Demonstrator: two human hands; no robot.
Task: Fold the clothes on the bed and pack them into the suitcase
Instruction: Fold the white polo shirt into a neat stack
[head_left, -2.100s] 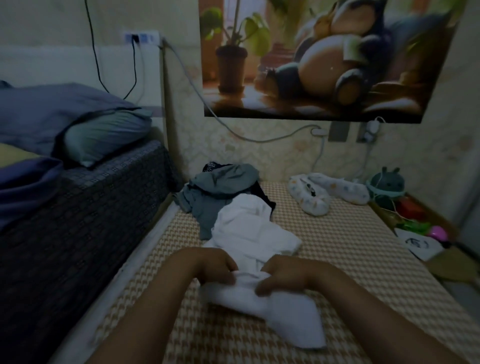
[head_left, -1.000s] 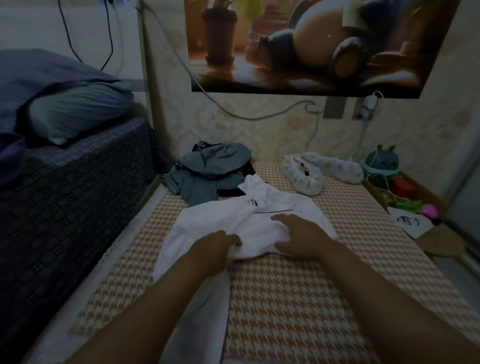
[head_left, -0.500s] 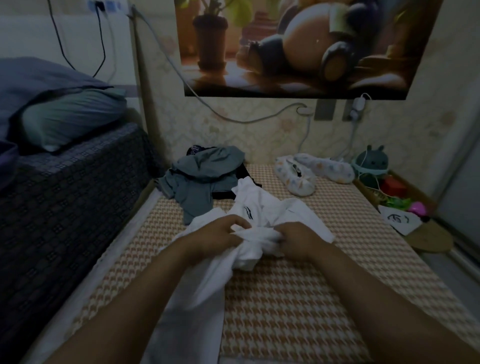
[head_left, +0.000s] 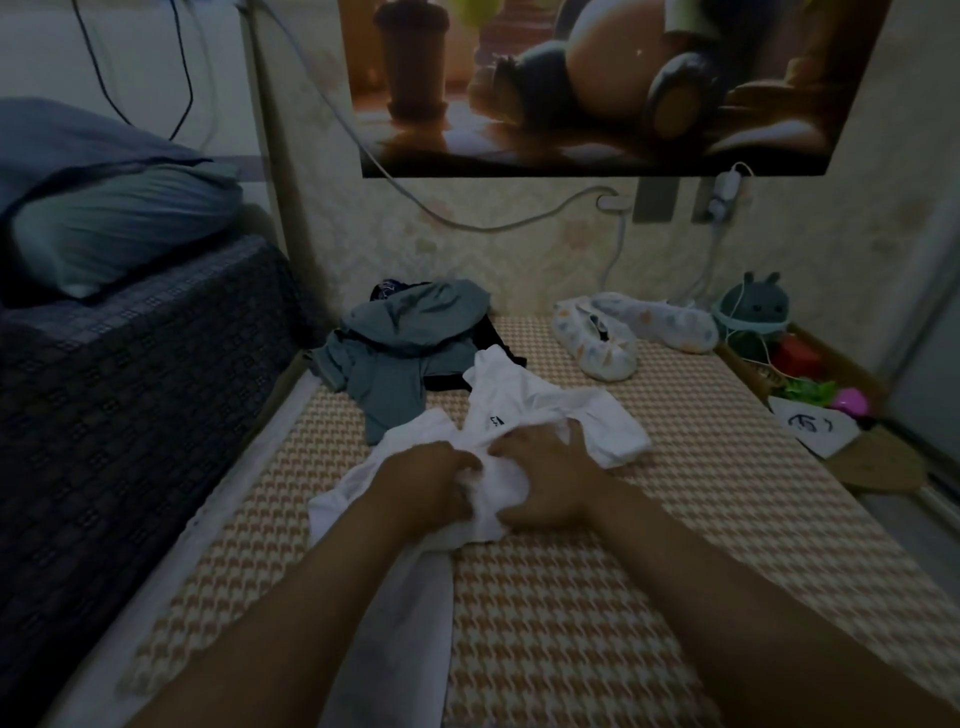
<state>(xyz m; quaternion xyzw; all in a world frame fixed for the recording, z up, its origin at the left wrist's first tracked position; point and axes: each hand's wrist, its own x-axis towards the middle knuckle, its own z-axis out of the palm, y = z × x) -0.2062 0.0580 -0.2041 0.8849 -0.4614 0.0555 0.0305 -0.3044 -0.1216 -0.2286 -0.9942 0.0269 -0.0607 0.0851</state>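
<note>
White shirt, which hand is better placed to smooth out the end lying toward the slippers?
Probably the right hand: it holds the white shirt next to that end, while the left hand grips bunched fabric on the far side.

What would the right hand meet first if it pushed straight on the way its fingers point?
More of the white shirt that the right hand grips, around its black logo; beyond that probably the grey-green garment, though depth is unclear.
</note>
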